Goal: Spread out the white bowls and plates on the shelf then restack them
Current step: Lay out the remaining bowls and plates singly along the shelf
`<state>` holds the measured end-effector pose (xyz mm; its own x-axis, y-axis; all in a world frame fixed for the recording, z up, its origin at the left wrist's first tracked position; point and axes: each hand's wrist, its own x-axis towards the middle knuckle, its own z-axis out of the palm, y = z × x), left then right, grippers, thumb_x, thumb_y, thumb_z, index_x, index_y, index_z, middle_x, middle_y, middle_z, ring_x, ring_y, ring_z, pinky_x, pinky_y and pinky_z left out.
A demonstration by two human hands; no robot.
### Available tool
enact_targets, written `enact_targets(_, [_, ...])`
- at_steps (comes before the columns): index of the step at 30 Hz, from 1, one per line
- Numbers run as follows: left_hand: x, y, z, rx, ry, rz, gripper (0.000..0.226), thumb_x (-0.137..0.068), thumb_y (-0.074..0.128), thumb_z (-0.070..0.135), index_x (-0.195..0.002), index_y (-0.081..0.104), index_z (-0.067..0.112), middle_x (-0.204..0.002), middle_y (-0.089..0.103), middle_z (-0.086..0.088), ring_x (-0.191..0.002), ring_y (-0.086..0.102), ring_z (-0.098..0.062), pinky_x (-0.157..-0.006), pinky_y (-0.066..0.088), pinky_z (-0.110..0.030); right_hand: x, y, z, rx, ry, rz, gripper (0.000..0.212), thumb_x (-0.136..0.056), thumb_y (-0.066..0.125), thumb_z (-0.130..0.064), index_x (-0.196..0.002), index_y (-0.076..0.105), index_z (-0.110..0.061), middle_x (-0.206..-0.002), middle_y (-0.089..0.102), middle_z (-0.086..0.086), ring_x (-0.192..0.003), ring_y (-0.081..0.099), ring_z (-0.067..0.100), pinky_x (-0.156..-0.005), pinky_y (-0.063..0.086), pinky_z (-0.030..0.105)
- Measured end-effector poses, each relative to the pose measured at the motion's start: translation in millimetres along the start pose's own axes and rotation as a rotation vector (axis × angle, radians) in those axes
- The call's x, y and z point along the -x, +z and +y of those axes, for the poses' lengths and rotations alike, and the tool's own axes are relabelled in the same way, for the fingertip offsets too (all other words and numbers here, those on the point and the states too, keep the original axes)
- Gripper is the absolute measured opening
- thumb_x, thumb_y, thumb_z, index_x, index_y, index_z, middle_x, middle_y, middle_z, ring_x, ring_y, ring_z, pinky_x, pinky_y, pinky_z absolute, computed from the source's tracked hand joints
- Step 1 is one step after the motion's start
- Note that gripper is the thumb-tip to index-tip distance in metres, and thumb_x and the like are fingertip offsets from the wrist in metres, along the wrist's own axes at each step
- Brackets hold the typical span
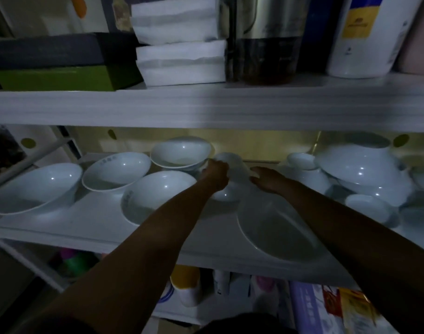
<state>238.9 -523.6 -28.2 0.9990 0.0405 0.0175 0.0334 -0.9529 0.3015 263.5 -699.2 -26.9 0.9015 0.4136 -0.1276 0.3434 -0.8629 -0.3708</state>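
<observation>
Middle shelf, dim light, contents left to right. Four white bowls lie singly, apart or just touching at the rims: far-left bowl, lettered bowl, front bowl, rear bowl; this portion reads as spread out. Centre: left hand and right hand close from either side on a small white cup-like piece, held between them above a small bowl; whether it is being lifted or set down cannot be told. Front centre-right: one oval plate, flat and alone. Right end: large bowls piled together among small dishes, seemingly not yet separated. Judgement: spreading is roughly half complete; the right-hand cluster remains, and all restacking is still ahead.
</observation>
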Motion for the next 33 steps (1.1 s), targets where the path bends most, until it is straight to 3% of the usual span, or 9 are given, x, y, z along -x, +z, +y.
enact_targets(8, [-17,-2,10,0.202,0.048,0.104,0.008,-0.09,0.056,0.01,-0.09,0.047,0.011,-0.111,0.061,-0.024,-0.106,0.057,-0.034,-0.083,0.044,-0.036,-14,-12,9,-0.331,0.151,0.071,0.054,-0.102,0.033,-0.034,-0.149,0.024,-0.009,-0.156,0.026,0.012,-0.14,0.031,0.029,-0.11,0.03,0.033])
enact_targets(12, [-23,-30,15,0.428,-0.086,0.15,0.006,-0.093,0.052,0.014,-0.093,0.046,0.011,-0.115,0.058,-0.021,-0.108,0.055,-0.031,-0.089,0.044,-0.034,-13,-24,15,-0.566,0.252,0.143,0.054,-0.103,0.022,-0.038,-0.151,0.018,-0.014,-0.158,0.019,0.009,-0.143,0.025,0.03,-0.115,0.028,0.039])
enact_targets(15, [-19,-54,14,0.672,-0.2,0.141,0.016,-0.096,0.048,0.016,-0.085,0.054,0.006,-0.086,0.054,-0.012,-0.089,0.055,-0.029,-0.083,0.045,-0.036,-18,-31,17,-0.747,0.35,0.176,0.06,-0.101,0.021,-0.045,-0.151,0.019,-0.011,-0.156,0.024,0.012,-0.142,0.027,0.031,-0.116,0.026,0.043])
enact_targets(19, [-10,-64,9,1.249,-0.391,0.012,0.036,-0.101,0.036,0.017,-0.129,0.047,-0.003,-0.103,0.055,-0.015,-0.101,0.055,-0.039,-0.089,0.045,-0.059,-22,-32,7,-1.064,0.452,0.161,0.061,-0.1,0.036,-0.043,-0.148,0.027,-0.007,-0.152,0.03,0.014,-0.129,0.042,0.034,-0.107,0.037,0.04])
enact_targets(21, [-6,-62,7,1.422,-0.438,-0.051,0.033,-0.101,0.028,0.017,-0.122,0.047,0.001,-0.113,0.058,-0.019,-0.118,0.049,-0.046,-0.091,0.042,-0.061,-21,-29,3,-1.163,0.454,0.096,0.058,-0.099,0.043,-0.035,-0.147,0.029,-0.006,-0.147,0.034,0.015,-0.11,0.05,0.034,-0.101,0.042,0.042])
enact_targets(23, [-6,-60,3,1.503,-0.455,-0.085,0.038,-0.099,0.024,0.015,-0.121,0.052,0.002,-0.105,0.058,-0.015,-0.101,0.056,-0.042,-0.091,0.042,-0.06,-17,-26,0,-1.305,0.415,-0.038,0.053,-0.098,0.048,-0.026,-0.143,0.033,-0.002,-0.127,0.047,0.019,-0.093,0.056,0.037,-0.091,0.048,0.046])
enact_targets(25, [-8,-57,0,1.529,-0.453,-0.111,0.037,-0.097,0.023,0.013,-0.104,0.059,0.006,-0.096,0.053,-0.014,-0.087,0.056,-0.028,-0.093,0.043,-0.06,-10,-27,-4,-1.429,0.374,-0.119,0.045,-0.097,0.05,-0.013,-0.137,0.038,0.005,-0.122,0.053,0.022,-0.109,0.056,0.043,-0.086,0.048,0.048])
enact_targets(30, [-4,-61,0,1.606,-0.506,-0.156,0.032,-0.101,0.036,0.031,-0.101,0.053,0.003,-0.11,0.057,-0.015,-0.111,0.052,-0.038,-0.101,0.04,-0.062,1,-40,-7,-1.185,0.393,0.04,0.038,-0.081,0.061,0.017,-0.118,0.054,0.019,-0.127,0.054,0.031,-0.105,0.06,0.042,-0.059,0.058,0.031])
enact_targets(33, [-2,-60,1,1.604,-0.583,-0.13,0.025,-0.098,0.042,0.02,-0.083,0.052,0.003,-0.113,0.057,-0.019,-0.117,0.051,-0.041,-0.1,0.039,-0.063,3,-45,-5,-1.161,0.405,0.071,0.039,-0.078,0.061,0.021,-0.116,0.054,0.021,-0.125,0.054,0.033,-0.113,0.056,0.046,-0.076,0.055,0.036])
